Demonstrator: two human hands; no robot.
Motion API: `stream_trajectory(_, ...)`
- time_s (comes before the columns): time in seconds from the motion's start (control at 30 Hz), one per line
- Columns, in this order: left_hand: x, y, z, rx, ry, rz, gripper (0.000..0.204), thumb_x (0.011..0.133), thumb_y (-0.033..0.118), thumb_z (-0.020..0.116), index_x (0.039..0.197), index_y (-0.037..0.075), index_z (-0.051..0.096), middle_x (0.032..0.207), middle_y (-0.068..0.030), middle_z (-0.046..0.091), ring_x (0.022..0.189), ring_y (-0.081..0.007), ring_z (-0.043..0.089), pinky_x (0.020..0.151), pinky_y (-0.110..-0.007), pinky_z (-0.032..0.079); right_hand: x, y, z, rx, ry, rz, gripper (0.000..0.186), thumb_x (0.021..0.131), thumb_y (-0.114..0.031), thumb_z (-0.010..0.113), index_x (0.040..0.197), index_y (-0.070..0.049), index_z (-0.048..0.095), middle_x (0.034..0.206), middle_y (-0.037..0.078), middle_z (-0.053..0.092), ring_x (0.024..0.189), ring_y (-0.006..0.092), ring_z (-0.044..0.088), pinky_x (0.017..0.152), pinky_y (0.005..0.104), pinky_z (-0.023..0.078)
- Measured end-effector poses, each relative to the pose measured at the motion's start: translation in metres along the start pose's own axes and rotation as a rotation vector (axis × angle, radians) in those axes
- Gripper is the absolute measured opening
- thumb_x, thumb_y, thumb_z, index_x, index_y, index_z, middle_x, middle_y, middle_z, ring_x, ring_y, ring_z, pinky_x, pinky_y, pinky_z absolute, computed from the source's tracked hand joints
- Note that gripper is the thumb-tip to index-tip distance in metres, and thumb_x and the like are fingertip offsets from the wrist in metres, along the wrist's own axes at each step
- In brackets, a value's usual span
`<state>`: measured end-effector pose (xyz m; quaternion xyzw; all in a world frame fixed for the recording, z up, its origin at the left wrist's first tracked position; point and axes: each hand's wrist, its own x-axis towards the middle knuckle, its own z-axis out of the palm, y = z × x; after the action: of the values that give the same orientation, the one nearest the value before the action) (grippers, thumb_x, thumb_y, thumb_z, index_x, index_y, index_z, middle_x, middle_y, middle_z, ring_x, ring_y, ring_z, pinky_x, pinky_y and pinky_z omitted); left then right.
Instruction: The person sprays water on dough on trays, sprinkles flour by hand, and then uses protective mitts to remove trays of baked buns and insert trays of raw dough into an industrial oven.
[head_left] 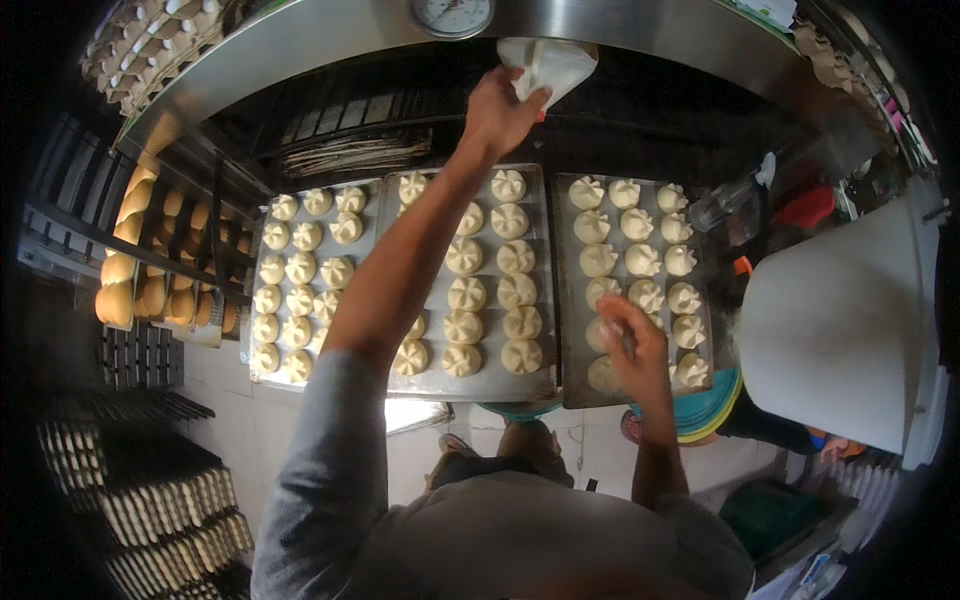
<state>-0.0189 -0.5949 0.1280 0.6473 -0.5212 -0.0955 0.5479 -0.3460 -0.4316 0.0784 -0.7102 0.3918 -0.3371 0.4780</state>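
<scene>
My left hand (503, 110) stretches far forward, its thumb and fingers closed on the lower edge of a white, soft-looking bag (558, 68) below the metal hood. My right hand (637, 350) hovers over the near part of the right tray (577, 392), fingers loosely bent and slightly blurred; nothing shows in it. Pale dough buns with pleated, star-like tops stand in rows on the right tray, the middle tray (490, 388) and the left tray (262, 381). My left forearm covers some buns on the middle tray. My right hand hides part of a bun (604, 374).
A round gauge (452, 14) sits on the metal hood (640, 25). Browned bread (118, 268) fills a rack at left, with more trays of dough (180, 505) below. A large white tub (845, 335) stands at right. Egg cartons (150, 50) are stacked at far left.
</scene>
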Motion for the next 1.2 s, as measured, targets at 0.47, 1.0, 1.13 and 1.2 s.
stream_trajectory(0.47,-0.017,0.008,-0.029,-0.384,-0.068,-0.28,0.034,0.085,0.02,0.064,0.109,-0.004,0.065,0.091,-0.0122,0.07,0.076,-0.0171,0.067,0.072,-0.032,0.053,-0.038,0.005,0.003,0.123,-0.071,0.109,0.03,0.094,-0.011,0.062,0.122,0.002,0.059,0.112,0.013,0.067,0.106,0.0202,0.064,0.096,0.0337,0.049)
stream_trajectory(1.0,-0.443,0.089,-0.383,-0.583,-0.143,-0.552,0.045,0.076,0.022,0.085,0.106,-0.003,0.062,0.089,-0.0019,0.063,0.082,-0.0078,0.059,0.073,-0.025,0.051,-0.07,-0.183,0.266,-0.496,-1.081,-0.792,0.059,0.076,-0.021,0.076,0.127,0.002,0.055,0.131,0.021,0.056,0.126,0.0352,0.05,0.109,0.043,0.038)
stream_trajectory(1.13,-0.491,0.073,-0.438,-0.608,-0.006,-0.563,0.04,0.079,0.013,0.082,0.106,-0.005,0.06,0.094,-0.0081,0.068,0.093,-0.0101,0.064,0.071,-0.026,0.054,-0.113,-0.188,0.352,-0.494,-1.211,-0.694,0.047,0.073,-0.016,0.075,0.114,0.001,0.061,0.114,0.018,0.064,0.103,0.0344,0.062,0.091,0.0424,0.048)
stream_trajectory(1.2,-0.505,0.066,-0.458,-0.608,0.054,-0.612,0.037,0.08,0.011,0.081,0.105,-0.005,0.059,0.093,-0.0086,0.069,0.089,-0.0093,0.064,0.067,-0.025,0.054,-0.121,-0.178,0.387,-0.443,-1.192,-0.505,0.038,0.075,-0.014,0.073,0.109,0.0,0.063,0.104,0.015,0.066,0.087,0.0283,0.065,0.079,0.0397,0.051)
